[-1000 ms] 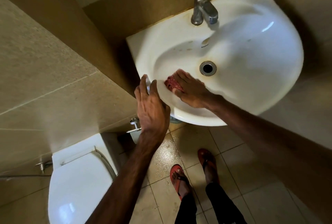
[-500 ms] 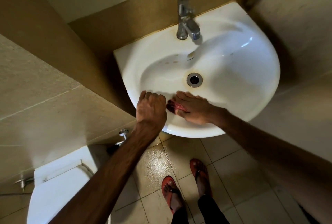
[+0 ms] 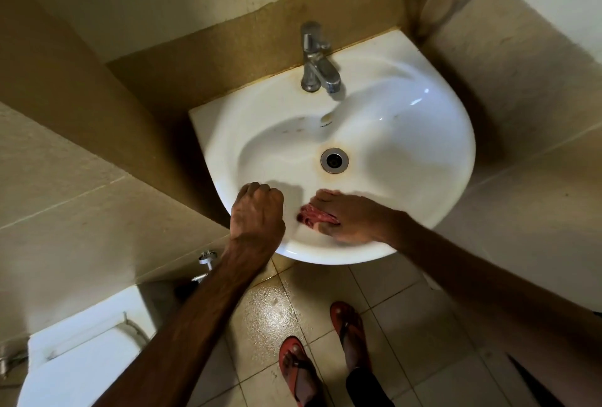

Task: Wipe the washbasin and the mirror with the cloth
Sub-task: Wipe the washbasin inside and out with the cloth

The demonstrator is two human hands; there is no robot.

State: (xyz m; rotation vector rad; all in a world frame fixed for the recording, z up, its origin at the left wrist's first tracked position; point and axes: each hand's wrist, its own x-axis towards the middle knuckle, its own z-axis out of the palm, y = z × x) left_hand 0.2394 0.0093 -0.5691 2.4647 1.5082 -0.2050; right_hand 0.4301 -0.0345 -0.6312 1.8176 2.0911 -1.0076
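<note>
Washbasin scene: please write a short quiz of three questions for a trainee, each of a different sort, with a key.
1. True or false: the right hand presses the red cloth on the near inner wall of the washbasin.
2. Where is the left hand? A) on the tap B) closed over the basin's near-left rim C) on the toilet
3. Fill in: the drain lies between the cloth and the ____.

Key: 1 true; 2 B; 3 tap.
</note>
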